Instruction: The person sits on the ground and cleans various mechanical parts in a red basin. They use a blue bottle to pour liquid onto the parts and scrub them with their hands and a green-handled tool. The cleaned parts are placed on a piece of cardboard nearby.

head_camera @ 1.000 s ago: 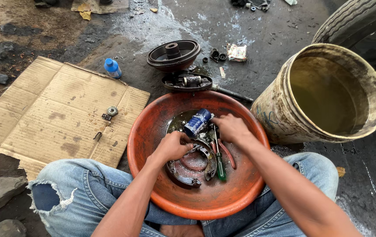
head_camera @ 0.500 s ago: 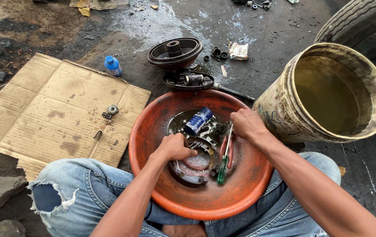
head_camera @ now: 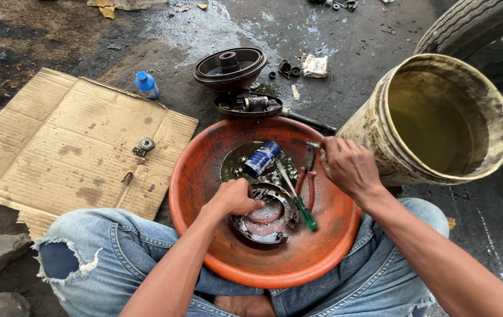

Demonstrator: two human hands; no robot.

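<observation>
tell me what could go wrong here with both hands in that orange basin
1. The left hand presses on the round metal part lying in dirty liquid; it may slip and get scraped on the edges.
2. The right hand sits at the basin rim close to the tilted bucket of murky liquid; a bump could perhaps spill it.
3. The green-handled screwdriver lies loose between the hands and could jab one.
</observation>
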